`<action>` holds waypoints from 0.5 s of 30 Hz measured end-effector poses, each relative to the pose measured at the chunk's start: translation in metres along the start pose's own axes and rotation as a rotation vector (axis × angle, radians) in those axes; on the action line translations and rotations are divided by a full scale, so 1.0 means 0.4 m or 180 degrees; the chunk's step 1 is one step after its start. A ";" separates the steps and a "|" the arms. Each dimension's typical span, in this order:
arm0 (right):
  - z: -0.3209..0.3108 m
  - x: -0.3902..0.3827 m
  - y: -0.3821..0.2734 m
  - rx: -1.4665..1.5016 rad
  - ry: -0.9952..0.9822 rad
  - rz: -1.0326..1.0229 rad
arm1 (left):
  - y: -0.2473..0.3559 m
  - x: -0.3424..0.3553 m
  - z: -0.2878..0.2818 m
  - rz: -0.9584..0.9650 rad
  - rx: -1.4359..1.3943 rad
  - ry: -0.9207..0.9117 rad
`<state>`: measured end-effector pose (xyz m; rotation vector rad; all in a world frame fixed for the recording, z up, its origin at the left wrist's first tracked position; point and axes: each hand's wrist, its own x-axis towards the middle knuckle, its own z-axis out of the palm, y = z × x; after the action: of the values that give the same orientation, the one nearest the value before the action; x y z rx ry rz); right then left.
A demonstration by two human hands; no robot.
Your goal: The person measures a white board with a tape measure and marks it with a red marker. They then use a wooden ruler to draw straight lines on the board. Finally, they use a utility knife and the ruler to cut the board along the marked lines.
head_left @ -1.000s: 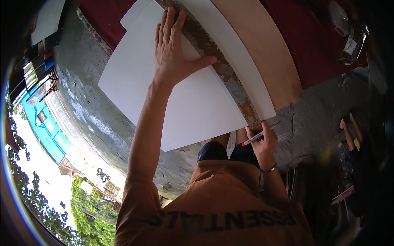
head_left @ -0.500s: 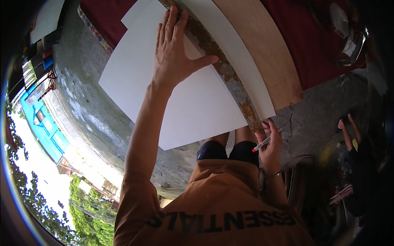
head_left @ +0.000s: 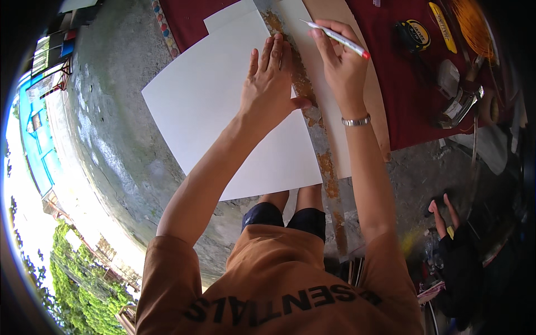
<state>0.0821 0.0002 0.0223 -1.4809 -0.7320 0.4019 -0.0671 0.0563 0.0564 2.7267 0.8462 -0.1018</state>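
My left hand [head_left: 268, 89] lies flat with its fingers stretched out, on a large white sheet [head_left: 206, 100] and against a rusty metal straightedge [head_left: 330, 178]. Its thumb reaches onto the metal. The straightedge runs lengthwise over the white surface, and its near end sticks out past the sheet toward me. To its right, a strip of white [head_left: 336, 151] shows. Above that strip, my right hand [head_left: 346, 67] is closed around a slim white pen [head_left: 341, 39] with a red end. The pen's thin tip points left, toward the straightedge's far part.
A pale wooden board [head_left: 375, 111] lies under the white strip, over a dark red cloth [head_left: 399, 100]. On the cloth at right are a tape measure [head_left: 414, 36], a yellow utility knife [head_left: 442, 27], orange string [head_left: 473, 28] and a metal-framed tool [head_left: 464, 105]. Another person's legs [head_left: 441, 218] show at far right.
My right hand has moved from the straightedge's near end up and forward over the white strip, carrying the pen. The straightedge now extends farther toward me. My left hand stays flat.
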 end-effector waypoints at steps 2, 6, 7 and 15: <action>0.062 0.054 0.020 -0.0165 0.0034 -0.0390 | 0.008 -0.007 0.004 -0.0143 0.0015 -0.0041; 0.092 0.107 0.035 -0.0944 -0.0022 -0.0974 | 0.022 -0.009 0.013 -0.0217 0.0078 0.0002; 0.097 0.111 0.036 -0.0939 -0.0019 -0.0878 | 0.022 -0.010 0.015 -0.0205 0.0046 0.0017; 0.113 0.117 0.051 -0.1089 -0.0160 -0.0954 | 0.015 -0.014 0.013 -0.0169 -0.0024 0.0041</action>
<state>0.0902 0.0667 0.0085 -1.6492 -1.0861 0.0862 -0.0684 0.0471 0.0537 2.7013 0.9208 -0.0920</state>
